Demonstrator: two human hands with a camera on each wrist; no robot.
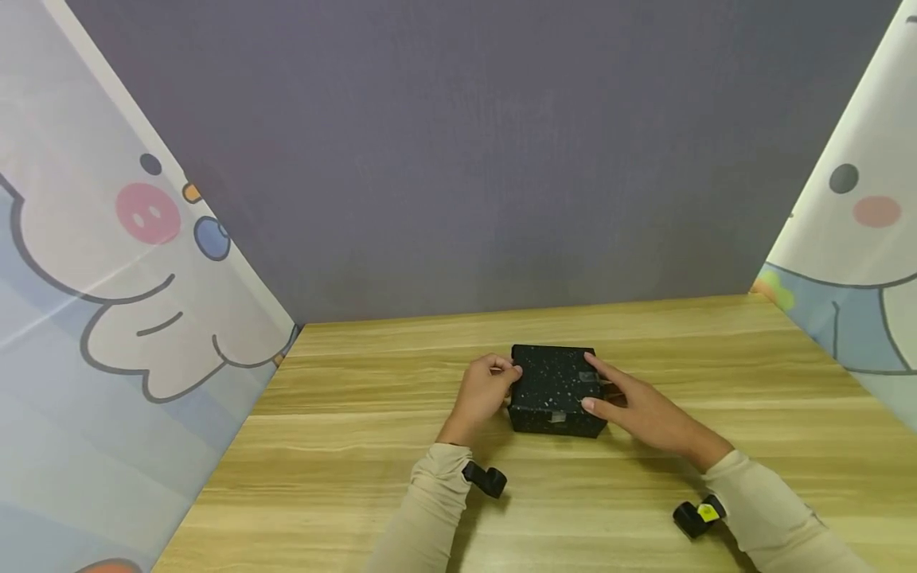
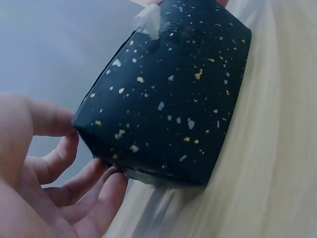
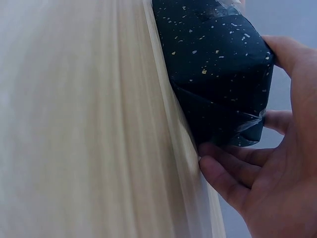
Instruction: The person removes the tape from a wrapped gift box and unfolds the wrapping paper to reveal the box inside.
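Note:
A box wrapped in black paper with white and gold specks lies on the wooden table in the head view. At its left end is my left hand, thumb on the top edge and the other fingers bent against the end face. My right hand grips the right end, thumb at the near top edge and forefinger at the far corner. In the left wrist view, the fingers meet the folded end of the wrapping. The right wrist view shows fingers curled by the box's lower end, near folded paper and clear tape.
The wood-grain table stretches around the box. A grey wall panel stands behind it, with cartoon-printed sheets to the left and right. Each wrist carries a small black camera.

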